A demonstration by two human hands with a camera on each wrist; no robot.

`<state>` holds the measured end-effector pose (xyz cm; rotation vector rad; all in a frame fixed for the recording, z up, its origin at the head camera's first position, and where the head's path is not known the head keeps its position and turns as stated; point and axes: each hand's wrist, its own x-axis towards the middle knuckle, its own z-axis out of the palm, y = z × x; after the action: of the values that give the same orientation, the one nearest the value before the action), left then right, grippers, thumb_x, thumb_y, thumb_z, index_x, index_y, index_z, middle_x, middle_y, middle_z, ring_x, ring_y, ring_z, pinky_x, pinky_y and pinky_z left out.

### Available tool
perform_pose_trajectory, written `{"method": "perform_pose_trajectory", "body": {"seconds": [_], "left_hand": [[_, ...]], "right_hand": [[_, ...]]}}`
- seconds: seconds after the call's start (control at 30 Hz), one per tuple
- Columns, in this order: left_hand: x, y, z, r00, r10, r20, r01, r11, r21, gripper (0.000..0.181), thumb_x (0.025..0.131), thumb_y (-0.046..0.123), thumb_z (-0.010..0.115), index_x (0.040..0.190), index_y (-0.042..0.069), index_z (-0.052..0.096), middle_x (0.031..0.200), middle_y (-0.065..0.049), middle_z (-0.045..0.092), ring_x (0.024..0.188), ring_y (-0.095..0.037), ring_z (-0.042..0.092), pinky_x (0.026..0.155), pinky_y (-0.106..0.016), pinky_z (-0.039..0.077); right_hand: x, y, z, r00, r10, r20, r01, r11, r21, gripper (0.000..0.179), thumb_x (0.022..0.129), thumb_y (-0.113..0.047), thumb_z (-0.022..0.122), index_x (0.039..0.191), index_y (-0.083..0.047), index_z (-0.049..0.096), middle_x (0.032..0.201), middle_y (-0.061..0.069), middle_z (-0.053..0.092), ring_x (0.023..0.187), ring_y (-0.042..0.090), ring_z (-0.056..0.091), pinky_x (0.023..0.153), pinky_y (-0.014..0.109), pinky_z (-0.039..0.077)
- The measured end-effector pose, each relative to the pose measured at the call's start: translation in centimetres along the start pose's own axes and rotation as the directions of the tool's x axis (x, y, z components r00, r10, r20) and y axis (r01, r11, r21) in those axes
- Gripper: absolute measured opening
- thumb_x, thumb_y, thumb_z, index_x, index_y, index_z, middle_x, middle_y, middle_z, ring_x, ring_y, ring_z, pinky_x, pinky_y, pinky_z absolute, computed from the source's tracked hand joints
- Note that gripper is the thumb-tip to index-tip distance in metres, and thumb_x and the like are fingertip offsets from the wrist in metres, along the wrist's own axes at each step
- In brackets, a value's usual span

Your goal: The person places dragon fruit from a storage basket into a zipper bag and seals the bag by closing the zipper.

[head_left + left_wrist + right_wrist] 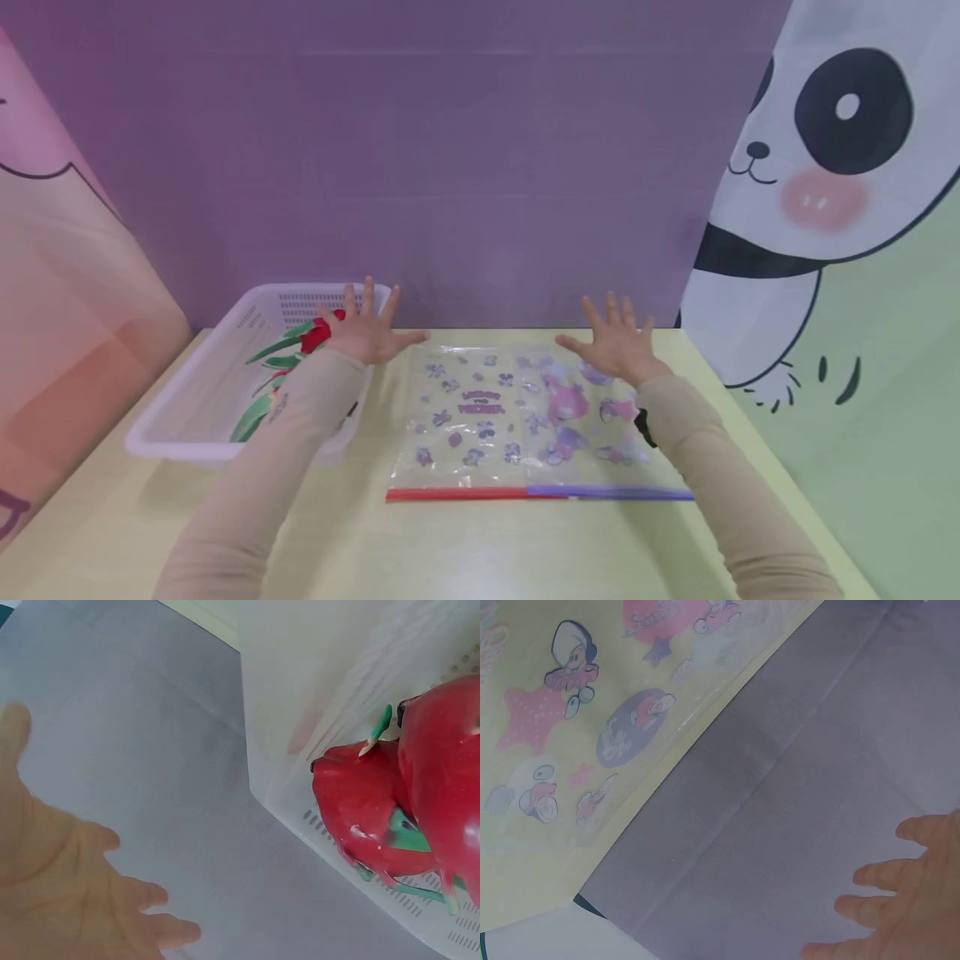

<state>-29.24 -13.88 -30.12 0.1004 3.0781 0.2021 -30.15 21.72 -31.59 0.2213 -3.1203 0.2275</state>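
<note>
Left grip [364, 335], right grip [618, 347] released; printed bags [480, 437] near both, basket [187, 451] near left.

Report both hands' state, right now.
Left hand: open, fingers spread, holding nothing, near the basket.
Right hand: open, fingers spread, holding nothing, near the plastic bags.

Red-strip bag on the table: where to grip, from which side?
Likely best: pinch the red strip near its left end, coming from the wearer's side. It runs straight along the near edge of the bag, whose film lies flat; its right end meets the purple strip.
</note>
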Motion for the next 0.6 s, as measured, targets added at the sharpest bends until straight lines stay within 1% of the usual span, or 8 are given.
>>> {"method": "perform_pose_trajectory", "body": {"seconds": [0.1,0.2,0.3,0.37,0.43,0.53,0.6], "left_hand": [[0.1,-0.1,-0.2,1.0,-0.004,-0.014,0.004,0.999,-0.052,0.087,0.085,0.07,0.028,0.148,0.015,0.003,0.152,-0.022,-0.007,0.135,-0.049,-0.01,0.099,-0.074,-0.002],[0.2,-0.2,-0.4,1.0,0.0,-0.028,-0.003,0.995,-0.103,0.084,0.088,0.066,0.027,0.147,0.008,0.012,0.151,-0.025,0.006,0.135,-0.051,-0.001,0.103,-0.069,0.003],[0.1,-0.2,-0.7,0.999,0.023,-0.039,-0.027,0.994,-0.11,0.08,0.091,0.062,0.027,0.145,0.003,0.019,0.148,-0.027,0.017,0.134,-0.05,0.008,0.107,-0.063,0.01],[0.0,-0.1,-0.8,0.998,0.042,-0.053,-0.048,0.991,-0.122,0.077,0.092,0.057,0.031,0.143,0.0,0.023,0.146,-0.027,0.024,0.134,-0.048,0.015,0.109,-0.059,0.015],[-0.2,0.0,-0.9,0.996,0.062,-0.071,-0.072,0.986,-0.152,0.074,0.092,0.053,0.036,0.141,-0.003,0.028,0.143,-0.027,0.029,0.133,-0.046,0.022,0.109,-0.056,0.019],[-0.7,0.4,-1.0,0.989,0.1,-0.11,-0.122,0.967,-0.223,0.066,0.092,0.046,0.044,0.137,-0.002,0.036,0.138,-0.024,0.04,0.128,-0.042,0.034,0.105,-0.053,0.028],[-1.1,0.7,-1.0,0.983,0.118,-0.141,-0.152,0.953,-0.261,0.061,0.091,0.042,0.049,0.135,0.0,0.041,0.135,-0.022,0.046,0.124,-0.04,0.041,0.102,-0.053,0.033]], "right_hand": [[0.1,-0.1,-0.1,0.999,-0.024,-0.04,0.024,1.0,0.004,0.092,0.083,-0.073,0.031,0.148,-0.011,0.01,0.15,0.027,0.01,0.136,0.048,0.006,0.101,0.071,0.004],[0.0,-0.1,-0.2,0.997,-0.041,-0.072,0.041,0.999,0.005,0.091,0.084,-0.071,0.033,0.145,-0.005,0.019,0.146,0.026,0.024,0.133,0.047,0.02,0.104,0.066,0.016],[0.0,-0.1,-0.3,0.996,-0.042,-0.082,0.044,0.999,0.014,0.091,0.084,-0.072,0.032,0.144,-0.003,0.024,0.144,0.026,0.03,0.13,0.046,0.027,0.103,0.06,0.026],[-0.1,0.0,-0.3,0.995,-0.043,-0.089,0.046,0.998,0.034,0.091,0.084,-0.072,0.031,0.143,-0.003,0.027,0.142,0.026,0.033,0.129,0.045,0.03,0.102,0.059,0.03],[-0.3,0.0,-0.2,0.994,-0.051,-0.101,0.058,0.996,0.068,0.087,0.085,-0.07,0.032,0.142,-0.004,0.029,0.141,0.025,0.035,0.128,0.044,0.032,0.101,0.058,0.032],[-0.7,0.3,-0.2,0.988,-0.077,-0.135,0.096,0.985,0.143,0.074,0.09,-0.058,0.039,0.139,-0.003,0.035,0.139,0.023,0.04,0.126,0.041,0.037,0.1,0.056,0.034],[-1.0,0.4,-0.2,0.982,-0.098,-0.162,0.128,0.975,0.183,0.065,0.093,-0.049,0.043,0.137,-0.003,0.039,0.136,0.022,0.044,0.124,0.04,0.041,0.099,0.055,0.035]]}}
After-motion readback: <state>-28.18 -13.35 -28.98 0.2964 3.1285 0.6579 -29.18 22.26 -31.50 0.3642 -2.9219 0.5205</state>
